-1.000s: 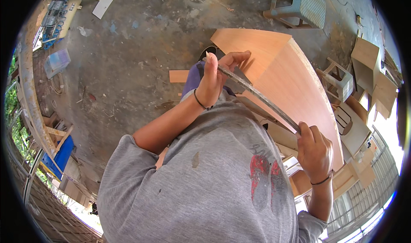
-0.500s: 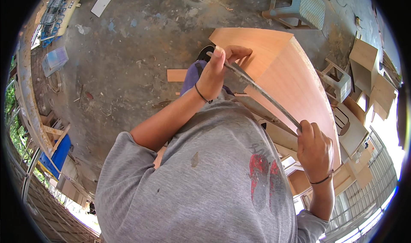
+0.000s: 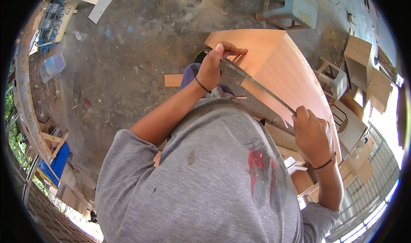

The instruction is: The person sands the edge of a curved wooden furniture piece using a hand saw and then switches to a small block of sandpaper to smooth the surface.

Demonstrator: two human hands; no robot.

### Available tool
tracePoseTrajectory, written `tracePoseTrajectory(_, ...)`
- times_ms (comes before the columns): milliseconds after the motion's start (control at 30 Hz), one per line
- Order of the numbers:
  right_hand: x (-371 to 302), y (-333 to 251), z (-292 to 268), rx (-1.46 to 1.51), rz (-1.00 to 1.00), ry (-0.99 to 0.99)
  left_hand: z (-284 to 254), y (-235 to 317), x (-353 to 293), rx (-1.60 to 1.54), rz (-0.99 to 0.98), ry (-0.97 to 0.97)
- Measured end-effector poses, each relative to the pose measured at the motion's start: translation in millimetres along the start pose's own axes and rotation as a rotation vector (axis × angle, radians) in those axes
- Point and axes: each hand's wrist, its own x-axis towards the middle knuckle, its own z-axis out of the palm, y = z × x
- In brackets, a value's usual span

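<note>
A long, narrow grey metal file (image 3: 261, 86) slants between my two hands, lying along the near edge of a wood-grain panel piece (image 3: 282, 72). My left hand (image 3: 210, 69) grips its far end between thumb and fingers, with some fingers reaching over the panel's left part. Around the near end, my right hand (image 3: 314, 134) is closed; whatever grip part lies inside is hidden. The panel piece has two pale orange-brown faces meeting at a seam, and its right edge looks rough and light.
A blue woven-top stool (image 3: 295, 7) stands beyond the panel, a small grey stool (image 3: 333, 78) to its right. Wooden boxes (image 3: 359, 57) crowd the right side. A wood offcut (image 3: 173, 80) lies on the concrete floor (image 3: 132, 42). An air compressor-like machine (image 3: 58, 22) sits far left.
My right hand has shifted slightly, its forearm now farther right, and the file has moved a little with both hands. The whole view has also shifted slightly.
</note>
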Motion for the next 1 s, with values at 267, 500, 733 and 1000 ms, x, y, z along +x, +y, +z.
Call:
tracePoseTrajectory(267,12.7,-13.0,-6.1,-0.089,0.017,-0.106,-11.0,-23.6,3.0,-0.182,-0.049,0.05)
tracePoseTrajectory(500,-5.1,2.5,-26.1,0.097,-0.09,-0.103,-1.1,-7.8,-1.1,-0.213,0.022,0.217)
tracePoseTrajectory(733,-28.3,26.4,-30.3,0.105,-0.2,-0.068,21.2,14.2,-13.9,0.229,0.372,0.364)
tracePoseTrajectory(1000,-12.4,60.7,4.6,-0.098,-0.326,0.019,18.6,1.3,-1.6,0.518,0.514,0.403)
